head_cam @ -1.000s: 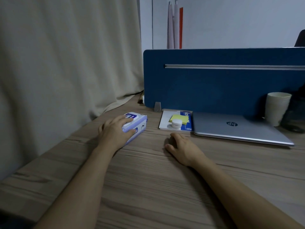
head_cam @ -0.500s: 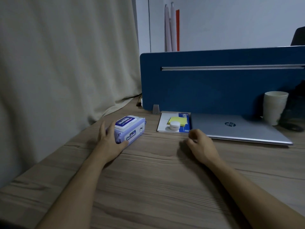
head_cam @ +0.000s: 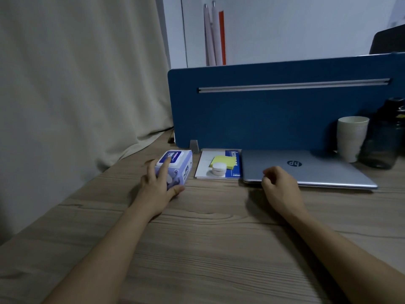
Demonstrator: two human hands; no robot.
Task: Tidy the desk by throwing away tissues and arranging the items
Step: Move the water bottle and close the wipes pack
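A blue and white pack of wet wipes (head_cam: 178,165) lies on the wooden desk (head_cam: 208,238) near the blue divider. My left hand (head_cam: 158,184) rests against its near end, one finger on top and the thumb at its front corner. To its right is a white notebook (head_cam: 206,165) with a yellow sticky pad (head_cam: 223,161) and a small white round jar (head_cam: 219,168) on it. A closed silver laptop (head_cam: 306,170) lies right of that. My right hand (head_cam: 278,183), loosely curled and holding nothing, is at the laptop's front left corner.
A blue desk divider (head_cam: 274,110) stands behind the items. A stack of white paper cups (head_cam: 351,138) and a dark bottle (head_cam: 382,137) stand at the far right. A beige curtain (head_cam: 76,84) hangs along the desk's left edge.
My left hand has pushed the wipes pack further back toward the divider, next to the notebook. My right hand has moved right and forward from the bare desk to the laptop's corner.
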